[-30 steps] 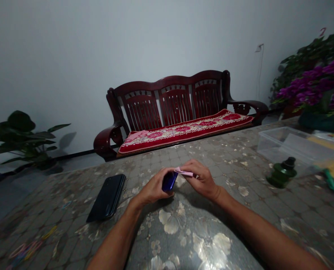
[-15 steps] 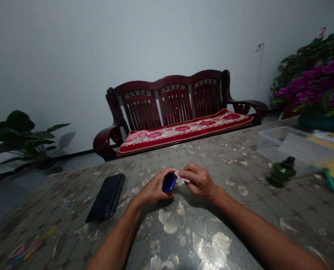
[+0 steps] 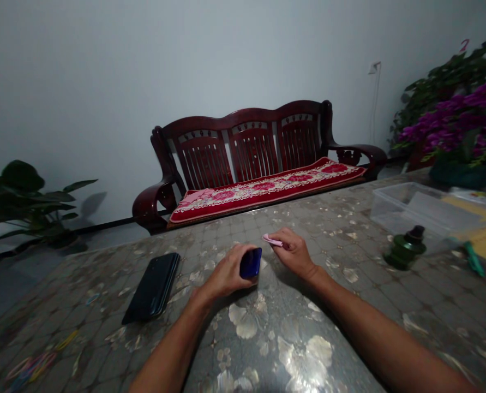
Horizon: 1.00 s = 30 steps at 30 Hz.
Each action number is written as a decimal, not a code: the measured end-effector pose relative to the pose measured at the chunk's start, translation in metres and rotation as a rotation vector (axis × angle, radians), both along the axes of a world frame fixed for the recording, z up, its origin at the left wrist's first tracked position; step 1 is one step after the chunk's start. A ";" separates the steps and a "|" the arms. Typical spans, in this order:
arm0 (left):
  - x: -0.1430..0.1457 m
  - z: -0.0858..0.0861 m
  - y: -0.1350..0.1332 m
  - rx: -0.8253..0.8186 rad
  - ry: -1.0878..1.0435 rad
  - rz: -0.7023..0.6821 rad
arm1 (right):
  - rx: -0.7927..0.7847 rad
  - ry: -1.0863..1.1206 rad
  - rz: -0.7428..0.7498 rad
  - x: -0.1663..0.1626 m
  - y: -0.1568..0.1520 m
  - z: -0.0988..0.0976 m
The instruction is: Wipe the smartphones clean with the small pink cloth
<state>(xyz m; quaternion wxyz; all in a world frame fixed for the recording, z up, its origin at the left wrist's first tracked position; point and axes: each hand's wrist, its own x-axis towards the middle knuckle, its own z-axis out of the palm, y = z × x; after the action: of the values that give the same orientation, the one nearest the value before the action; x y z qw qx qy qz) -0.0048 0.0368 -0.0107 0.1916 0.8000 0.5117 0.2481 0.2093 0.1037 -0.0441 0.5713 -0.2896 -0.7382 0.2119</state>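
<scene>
My left hand [image 3: 228, 271] is wrapped around a glossy blue phone [image 3: 250, 263], raised just above the table and tilted on its edge. Much of the phone is hidden by the palm and fingers. A small folded pink cloth [image 3: 273, 240] is pinched in my right hand [image 3: 294, 252], a short gap to the right of the phone. To the left of my left forearm, a black phone [image 3: 153, 289] lies on the patterned tablecloth [image 3: 243, 349]; it looks stacked on another dark, flat thing.
At the right stand a green bottle [image 3: 405, 250] with a black top and a clear plastic box [image 3: 394, 210]. A teal-green object [image 3: 474, 259] lies nearby. Coloured rubber bands [image 3: 38, 367] are scattered front left. Purple flowers [image 3: 463, 123] stand back right; a wooden bench [image 3: 251, 142] is beyond the table.
My right hand with the pink cloth has moved off the phone's edge, up and to the right. My left hand has turned the phone slightly, showing more of its blue face.
</scene>
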 end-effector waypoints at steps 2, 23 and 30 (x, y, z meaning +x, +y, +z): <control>0.007 -0.004 0.001 0.016 0.070 0.059 | -0.122 0.064 0.001 0.000 0.004 -0.003; 0.059 -0.013 0.016 -0.138 0.493 0.486 | -1.073 0.441 0.314 0.022 0.030 -0.014; 0.070 -0.013 0.017 -0.145 0.487 0.586 | -1.059 0.444 0.339 0.023 0.030 -0.015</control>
<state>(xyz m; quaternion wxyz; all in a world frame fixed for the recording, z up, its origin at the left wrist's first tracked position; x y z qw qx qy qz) 0.0652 0.0543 -0.0240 0.0416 0.6398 0.7652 0.0583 0.2325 0.1342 -0.0595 0.4478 -0.3618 -0.4311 0.6947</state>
